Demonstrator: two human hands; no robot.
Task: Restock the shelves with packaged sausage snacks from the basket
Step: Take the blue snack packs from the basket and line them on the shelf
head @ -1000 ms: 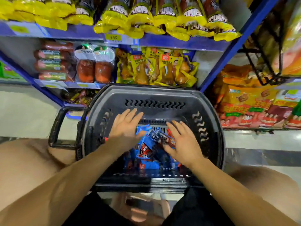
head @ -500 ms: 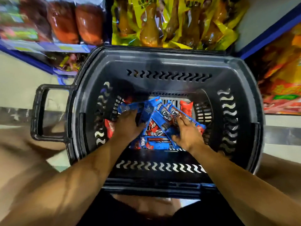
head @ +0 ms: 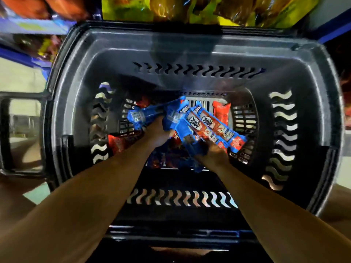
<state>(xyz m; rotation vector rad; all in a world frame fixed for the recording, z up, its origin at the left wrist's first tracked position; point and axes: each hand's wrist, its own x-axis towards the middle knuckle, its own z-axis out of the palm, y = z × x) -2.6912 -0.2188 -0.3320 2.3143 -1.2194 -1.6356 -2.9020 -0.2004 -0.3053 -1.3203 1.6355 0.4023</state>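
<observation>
I have both hands inside the basket (head: 190, 46): left hand (head: 159, 132) grips blue sausage packs (head: 150, 113), right hand (head: 214, 152) grips more; nothing is on the shelves yet, several packs remain below

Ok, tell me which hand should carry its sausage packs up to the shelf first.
Probably the right hand: it grips several blue sausage packs fanned out above the basket floor. The left hand holds a smaller bunch, lower down.
</observation>
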